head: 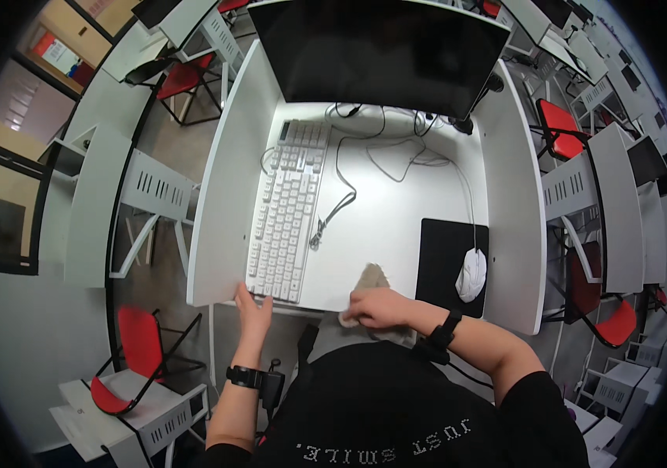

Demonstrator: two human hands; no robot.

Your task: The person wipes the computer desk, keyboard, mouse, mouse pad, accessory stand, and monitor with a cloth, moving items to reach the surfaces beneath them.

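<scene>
A white keyboard stands on end along the left panel of a white desk. My left hand touches its near end at the desk's front edge, fingers spread. My right hand grips a grey-beige cloth at the front edge, part of it lying on the desktop and part hanging over. To the right, a white mouse rests on a black mouse pad. A bundled cable lies on the desktop beside the keyboard.
A large black monitor spans the back of the desk, with loose cables below it. White side panels rise left and right. Red folding chairs and other white desks stand around.
</scene>
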